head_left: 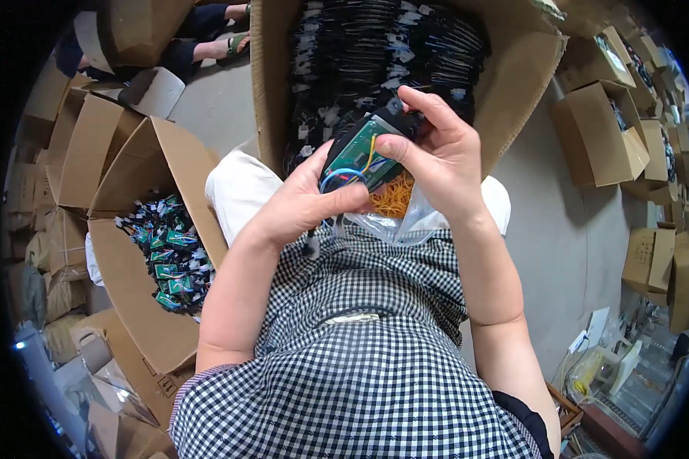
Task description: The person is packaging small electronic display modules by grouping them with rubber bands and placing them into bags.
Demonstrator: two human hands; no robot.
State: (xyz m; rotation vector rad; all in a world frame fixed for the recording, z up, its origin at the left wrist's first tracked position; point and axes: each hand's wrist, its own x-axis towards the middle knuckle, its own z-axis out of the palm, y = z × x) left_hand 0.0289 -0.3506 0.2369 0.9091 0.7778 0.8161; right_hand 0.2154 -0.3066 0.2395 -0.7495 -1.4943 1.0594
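Note:
Between my two hands, above my lap, is a green circuit board [354, 155] with yellow, blue and red wires. My left hand [314, 195] is closed on its near left side, the thumb beside a loop of blue wire. My right hand [440, 149] has its thumb on the board's right end near the yellow wire, with fingers around a black cable bundle behind it. Below the board, a clear plastic bag of orange rubber bands [393, 196] lies in my lap. The far side of the board is hidden by my hands.
A large cardboard box [524, 57] in front holds stacked black cable bundles [352, 46]. At left, an open box [145, 317] contains several wired green boards [172, 264]. More cartons [593, 130] stand at right. Another person's sandalled foot [233, 46] shows at upper left.

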